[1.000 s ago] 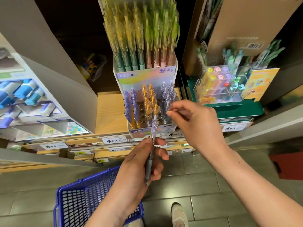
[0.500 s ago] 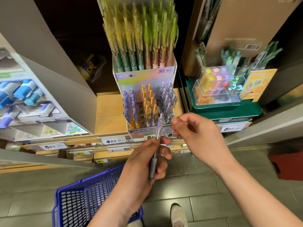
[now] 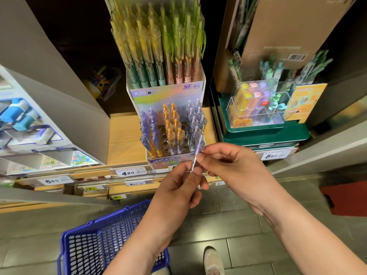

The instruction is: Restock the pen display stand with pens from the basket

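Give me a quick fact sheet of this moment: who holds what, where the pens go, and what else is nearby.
setting: shop shelf, seen from the person's head camera
left hand: grips the lower part of a purple pen
right hand: pinches the same pen higher up
pen position: in front of the display stand, not yet in a slot
stand front tier: purple and orange pens, with empty holes in the middle
basket: blue, below the left forearm
price tag: reads 4.90
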The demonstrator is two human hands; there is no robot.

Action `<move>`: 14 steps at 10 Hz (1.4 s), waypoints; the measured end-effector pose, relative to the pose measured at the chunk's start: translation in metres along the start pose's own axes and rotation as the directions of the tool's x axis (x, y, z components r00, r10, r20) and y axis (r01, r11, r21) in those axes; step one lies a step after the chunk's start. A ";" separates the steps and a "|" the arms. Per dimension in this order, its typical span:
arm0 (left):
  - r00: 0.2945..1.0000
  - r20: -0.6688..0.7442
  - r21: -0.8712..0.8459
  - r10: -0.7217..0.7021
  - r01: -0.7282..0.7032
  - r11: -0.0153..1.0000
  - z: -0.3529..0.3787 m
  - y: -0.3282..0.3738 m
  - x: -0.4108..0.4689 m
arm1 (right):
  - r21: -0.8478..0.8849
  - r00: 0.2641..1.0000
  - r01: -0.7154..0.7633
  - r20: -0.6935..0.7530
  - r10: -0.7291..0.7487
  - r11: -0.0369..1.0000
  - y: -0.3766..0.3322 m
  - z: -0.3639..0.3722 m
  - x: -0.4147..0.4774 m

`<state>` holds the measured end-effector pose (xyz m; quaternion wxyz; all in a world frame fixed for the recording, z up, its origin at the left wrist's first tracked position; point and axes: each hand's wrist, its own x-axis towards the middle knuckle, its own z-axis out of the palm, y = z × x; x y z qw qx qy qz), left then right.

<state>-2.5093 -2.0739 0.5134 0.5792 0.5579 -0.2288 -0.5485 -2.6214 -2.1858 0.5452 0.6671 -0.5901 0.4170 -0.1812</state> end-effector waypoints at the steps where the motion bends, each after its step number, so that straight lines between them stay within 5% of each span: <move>1: 0.998 -0.004 -0.056 -0.059 0.058 0.997 0.001 0.001 0.001 | 0.067 0.997 0.083 -0.007 -0.083 0.994 -0.010 -0.012 0.002; 2: 0.993 -0.004 -0.124 -0.118 0.116 0.985 0.000 0.001 0.002 | 0.165 0.984 0.165 -0.100 -0.150 0.972 -0.022 -0.025 0.008; 4: 0.988 0.019 -0.175 -0.154 0.155 0.972 -0.002 0.000 -0.002 | -0.075 0.878 0.363 -0.306 -0.368 0.929 -0.029 -0.036 0.031; 6: 0.986 0.014 -0.206 -0.166 0.165 0.965 -0.004 0.001 -0.003 | -0.273 0.872 0.356 -0.245 -0.423 0.894 -0.016 -0.024 0.043; 9: 0.985 0.004 -0.221 -0.172 0.169 0.960 -0.010 0.001 -0.001 | -0.585 0.810 0.424 -0.097 -0.578 0.692 0.011 -0.018 0.044; 12: 0.986 -0.009 -0.235 -0.167 0.160 0.959 -0.011 0.001 0.004 | -0.575 0.843 0.375 -0.114 -0.525 0.727 0.027 -0.011 0.047; 14: 0.991 -0.048 -0.256 -0.129 0.112 0.960 -0.010 0.005 0.005 | -0.342 0.914 0.218 -0.257 -0.315 0.914 0.033 -0.005 0.036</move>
